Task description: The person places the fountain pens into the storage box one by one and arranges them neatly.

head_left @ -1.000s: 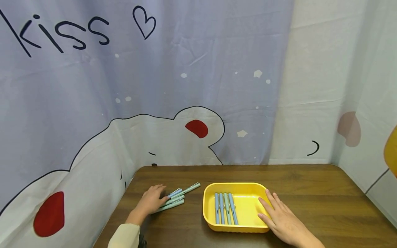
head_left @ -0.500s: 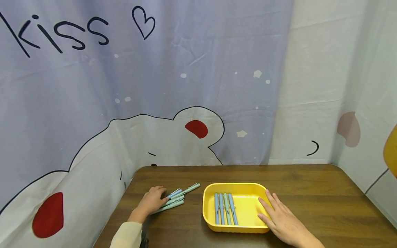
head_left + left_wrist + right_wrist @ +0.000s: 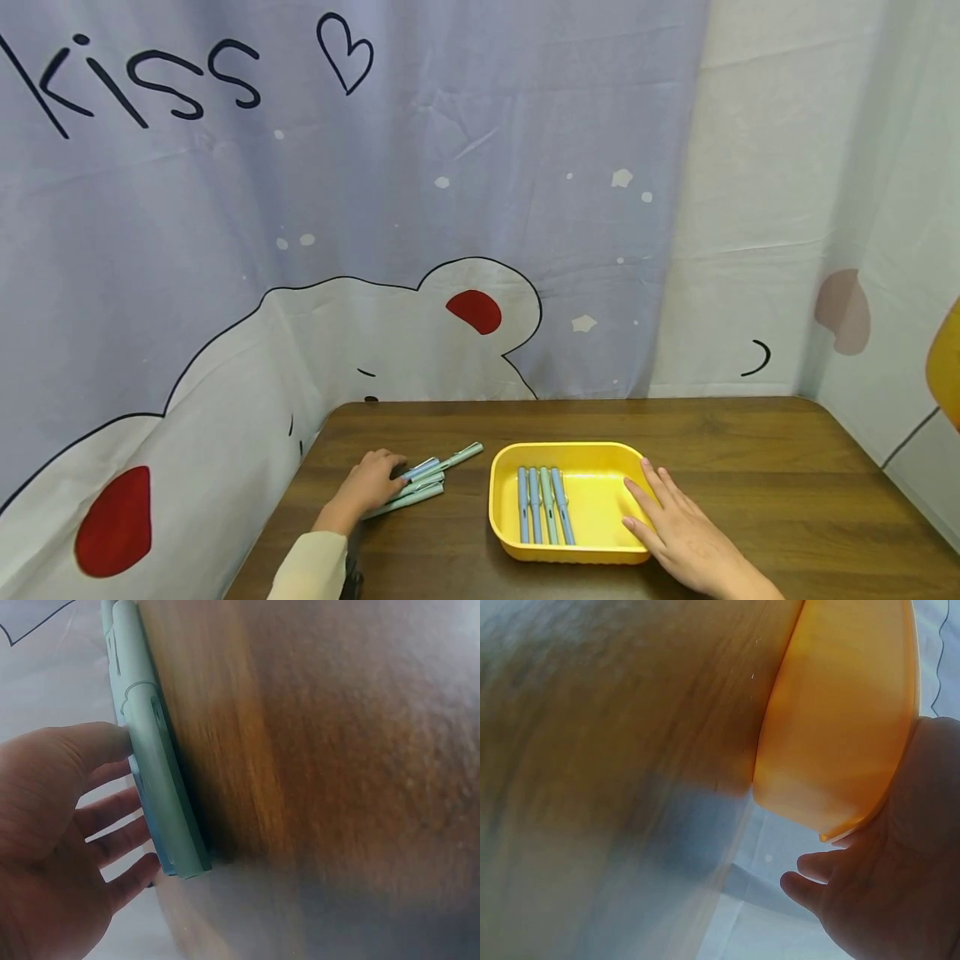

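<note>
Near the left edge of the bench (image 3: 795,483), a heap of pens (image 3: 420,497) lies at the left hand (image 3: 367,483), thumb touching one; whether it grips I can't tell. They look light, stiff and smooth, apt to roll, so best pinched mid-barrel. The right hand (image 3: 690,533), fingers spread, rests on the yellow tray's right rim. That tray (image 3: 570,556) has raised edges to clear, with room right of its four pens (image 3: 536,504).

A curtain (image 3: 525,167) printed with black lettering (image 3: 117,92) and a heart (image 3: 348,54) hangs behind a wooden table (image 3: 750,467).
</note>
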A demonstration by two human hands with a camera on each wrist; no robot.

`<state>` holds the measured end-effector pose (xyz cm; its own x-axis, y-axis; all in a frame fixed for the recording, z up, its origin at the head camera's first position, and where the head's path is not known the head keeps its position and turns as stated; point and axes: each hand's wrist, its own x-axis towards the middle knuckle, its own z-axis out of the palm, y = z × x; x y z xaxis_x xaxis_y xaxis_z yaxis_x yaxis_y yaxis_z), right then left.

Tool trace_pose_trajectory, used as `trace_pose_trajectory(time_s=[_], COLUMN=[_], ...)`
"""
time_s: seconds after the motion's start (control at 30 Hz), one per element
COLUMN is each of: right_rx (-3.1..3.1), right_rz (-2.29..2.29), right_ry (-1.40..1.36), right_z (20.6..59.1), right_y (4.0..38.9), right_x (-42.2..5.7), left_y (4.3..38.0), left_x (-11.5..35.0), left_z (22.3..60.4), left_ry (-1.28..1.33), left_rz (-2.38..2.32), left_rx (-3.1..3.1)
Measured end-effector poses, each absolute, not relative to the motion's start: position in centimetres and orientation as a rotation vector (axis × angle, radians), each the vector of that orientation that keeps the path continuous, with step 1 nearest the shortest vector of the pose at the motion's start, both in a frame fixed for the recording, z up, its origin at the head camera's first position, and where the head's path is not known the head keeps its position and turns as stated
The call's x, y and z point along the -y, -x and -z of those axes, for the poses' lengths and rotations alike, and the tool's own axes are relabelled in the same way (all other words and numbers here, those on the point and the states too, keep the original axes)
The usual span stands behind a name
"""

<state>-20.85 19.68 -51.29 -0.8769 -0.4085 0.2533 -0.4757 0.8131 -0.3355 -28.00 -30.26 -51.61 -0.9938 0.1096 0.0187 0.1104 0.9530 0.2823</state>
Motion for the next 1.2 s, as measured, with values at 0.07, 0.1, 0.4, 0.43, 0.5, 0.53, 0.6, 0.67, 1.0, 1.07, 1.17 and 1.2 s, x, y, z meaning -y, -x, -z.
trace_pose_trajectory(time_s=[0.07, 0.1, 0.4, 0.43, 0.5, 0.53, 0.6, 0.67, 1.0, 1.07, 1.17, 1.2], right_rx=[2.830, 2.832, 2.847, 2.848, 2.848, 2.847, 2.843, 2.835, 2.832, 2.834, 2.828, 2.825], right_rz=[-0.595, -0.596, -0.610, -0.614, -0.620, -0.622, -0.620, -0.613, -0.615, -0.619, -0.619, -0.618], right_ry=[-0.695, -0.695, -0.692, -0.693, -0.693, -0.693, -0.693, -0.692, -0.677, -0.676, -0.680, -0.684], right_z=[51.3, 51.3, 51.2, 51.2, 51.2, 51.2, 51.2, 51.2, 51.2, 51.2, 51.3, 51.3], right_y=[20.9, 20.9, 20.9, 20.9, 20.9, 20.9, 20.9, 20.9, 20.8, 20.8, 20.8, 20.8], right_x=[-19.7, -19.7, -19.7, -19.7, -19.7, -19.7, -19.7, -19.7, -19.6, -19.6, -19.6, -19.6], left_y=[28.1, 28.2, 28.3, 28.3, 28.3, 28.3, 28.3, 28.4, 28.4, 28.3, 28.4, 28.4], left_x=[30.2, 30.2, 29.8, 29.8, 29.7, 29.6, 29.5, 29.4, 29.3, 29.4, 29.5, 29.5], left_z=[51.6, 51.5, 51.6, 51.6, 51.6, 51.6, 51.6, 51.5, 50.6, 50.4, 50.0, 49.8], left_ry=[0.179, 0.180, 0.187, 0.193, 0.195, 0.196, 0.211, 0.218, 0.098, 0.074, 0.057, 0.058], left_rz=[0.454, 0.457, 0.467, 0.458, 0.449, 0.443, 0.415, 0.386, 0.419, 0.474, 0.575, 0.607], left_rx=[3.099, 3.101, 3.090, 3.086, 3.079, 3.077, 3.067, 3.062, 3.022, 2.988, 2.941, 2.928])
